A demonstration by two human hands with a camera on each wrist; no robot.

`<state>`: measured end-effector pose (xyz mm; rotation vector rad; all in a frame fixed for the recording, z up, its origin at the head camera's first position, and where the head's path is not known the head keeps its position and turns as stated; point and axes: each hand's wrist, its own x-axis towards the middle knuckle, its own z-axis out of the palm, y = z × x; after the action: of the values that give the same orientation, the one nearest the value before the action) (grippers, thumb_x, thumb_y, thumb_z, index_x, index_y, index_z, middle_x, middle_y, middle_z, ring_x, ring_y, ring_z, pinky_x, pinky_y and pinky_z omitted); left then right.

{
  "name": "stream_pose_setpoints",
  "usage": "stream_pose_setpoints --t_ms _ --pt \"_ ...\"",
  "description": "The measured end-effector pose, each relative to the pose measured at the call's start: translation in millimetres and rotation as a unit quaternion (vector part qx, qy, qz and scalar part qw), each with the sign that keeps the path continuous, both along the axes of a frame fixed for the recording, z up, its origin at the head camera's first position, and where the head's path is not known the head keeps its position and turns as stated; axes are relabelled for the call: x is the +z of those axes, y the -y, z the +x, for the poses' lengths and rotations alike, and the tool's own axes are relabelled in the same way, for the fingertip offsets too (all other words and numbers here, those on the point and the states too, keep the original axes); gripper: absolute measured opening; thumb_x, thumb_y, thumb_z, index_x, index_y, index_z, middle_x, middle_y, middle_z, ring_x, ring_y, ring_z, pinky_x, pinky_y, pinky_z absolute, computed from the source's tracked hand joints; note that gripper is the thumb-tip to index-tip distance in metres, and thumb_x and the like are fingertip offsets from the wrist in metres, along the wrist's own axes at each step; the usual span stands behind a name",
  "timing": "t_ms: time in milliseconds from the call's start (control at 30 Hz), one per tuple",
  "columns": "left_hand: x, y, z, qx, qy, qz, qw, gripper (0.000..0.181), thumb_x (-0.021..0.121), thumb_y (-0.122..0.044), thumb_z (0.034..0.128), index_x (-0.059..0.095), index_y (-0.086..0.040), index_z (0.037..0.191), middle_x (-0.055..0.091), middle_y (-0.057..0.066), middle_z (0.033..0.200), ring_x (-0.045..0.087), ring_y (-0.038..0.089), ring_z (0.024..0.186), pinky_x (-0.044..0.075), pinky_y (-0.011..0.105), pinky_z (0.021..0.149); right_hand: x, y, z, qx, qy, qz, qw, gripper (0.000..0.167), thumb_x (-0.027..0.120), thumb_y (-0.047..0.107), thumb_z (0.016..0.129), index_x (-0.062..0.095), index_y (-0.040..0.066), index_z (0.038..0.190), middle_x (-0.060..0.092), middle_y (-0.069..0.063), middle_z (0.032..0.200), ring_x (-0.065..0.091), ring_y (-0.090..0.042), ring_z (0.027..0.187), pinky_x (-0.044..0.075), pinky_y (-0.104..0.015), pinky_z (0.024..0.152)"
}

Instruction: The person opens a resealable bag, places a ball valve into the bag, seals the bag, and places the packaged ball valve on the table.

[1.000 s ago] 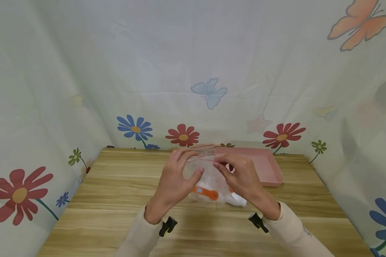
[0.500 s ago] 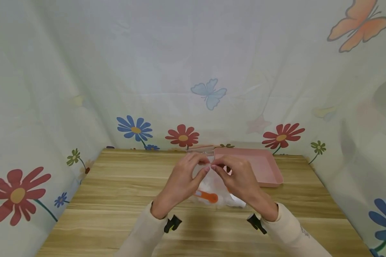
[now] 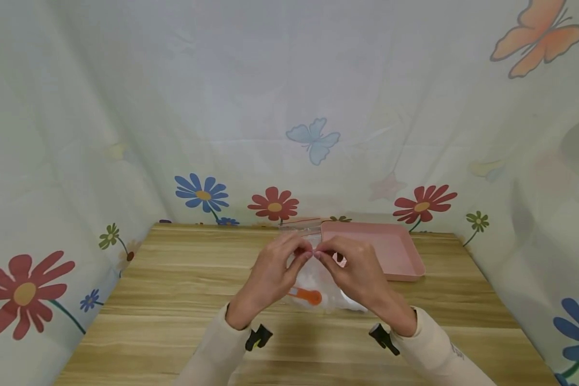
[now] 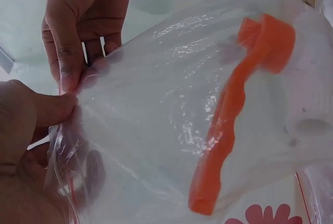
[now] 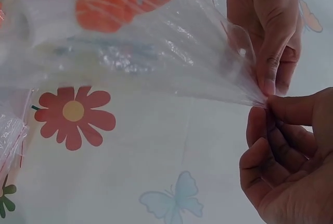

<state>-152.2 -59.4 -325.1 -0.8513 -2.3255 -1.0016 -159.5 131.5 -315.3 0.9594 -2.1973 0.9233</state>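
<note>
Both hands pinch the top edge of a clear zip bag [image 4: 140, 130] with a red line along its seal. My left hand [image 3: 267, 273] grips the edge between thumb and fingers. Right beside it, fingertips almost touching, my right hand [image 3: 362, 268] pinches the same edge. Through the plastic shows an orange plastic piece [image 4: 223, 125] with a wavy handle and a round head. A white tube-like thing [image 4: 312, 94] lies near that head; whether it is inside the bag I cannot tell. The pinched edge is mostly hidden behind the fingers in the head view.
A shallow pink tray [image 3: 398, 252] stands at the back right of the wooden table [image 3: 193, 279]. Another clear bag with a red line [image 3: 299, 226] lies at the back edge, beside the tray. Flower-printed cloth [image 3: 231, 107] hangs behind and at the sides.
My left hand has moved right along the bag's edge and its fingers have closed to a pinch beside the right hand. Both hands and the bag have shifted slightly since.
</note>
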Motion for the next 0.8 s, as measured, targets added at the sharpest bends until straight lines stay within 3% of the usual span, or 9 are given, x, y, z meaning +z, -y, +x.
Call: stream_pose_setpoints --t_ms 167,500,667,800 --pt "-1.0 1.9 0.1 -0.001 -0.006 0.006 1.0 0.005 0.067 -0.014 0.0929 0.068 -0.012 0.097 0.065 -0.002 0.094 0.059 0.01 0.083 0.052 0.022 0.073 -0.2 1.0 0.6 -0.001 -0.003 0.0 1.0 0.002 0.074 0.01 0.086 0.073 0.008 0.085 0.07 0.002 0.076 0.055 -0.003 0.063 0.049 -0.02 0.058" --pt "-7.3 9.5 -1.2 0.005 0.031 0.016 0.9994 0.006 0.067 -0.015 0.0929 0.069 -0.012 0.097 0.066 -0.002 0.095 0.064 0.01 0.087 0.055 0.025 0.078 0.2 -1.2 0.5 -0.014 -0.002 0.0 0.9999 0.002 0.076 0.009 0.084 0.074 0.01 0.084 0.07 0.003 0.075 0.055 -0.003 0.062 0.049 -0.021 0.058" --pt "-9.5 11.0 -2.0 -0.002 0.032 0.036 0.9988 0.004 0.068 -0.014 0.0919 0.069 -0.01 0.093 0.064 -0.001 0.089 0.06 0.009 0.078 0.053 0.022 0.07 0.6 -1.0 1.4 -0.009 0.003 0.001 1.0 0.006 0.073 0.012 0.088 0.074 0.007 0.085 0.07 0.002 0.076 0.057 -0.003 0.063 0.051 -0.022 0.058" --pt "-8.8 11.5 -1.5 -0.003 0.027 0.047 0.9985 0.004 0.069 -0.012 0.0903 0.071 -0.009 0.091 0.064 0.0 0.086 0.055 0.009 0.073 0.052 0.026 0.065 1.2 0.4 2.1 -0.008 0.004 0.0 1.0 0.002 0.076 0.008 0.084 0.073 0.008 0.085 0.07 0.002 0.076 0.057 -0.004 0.063 0.052 -0.023 0.057"
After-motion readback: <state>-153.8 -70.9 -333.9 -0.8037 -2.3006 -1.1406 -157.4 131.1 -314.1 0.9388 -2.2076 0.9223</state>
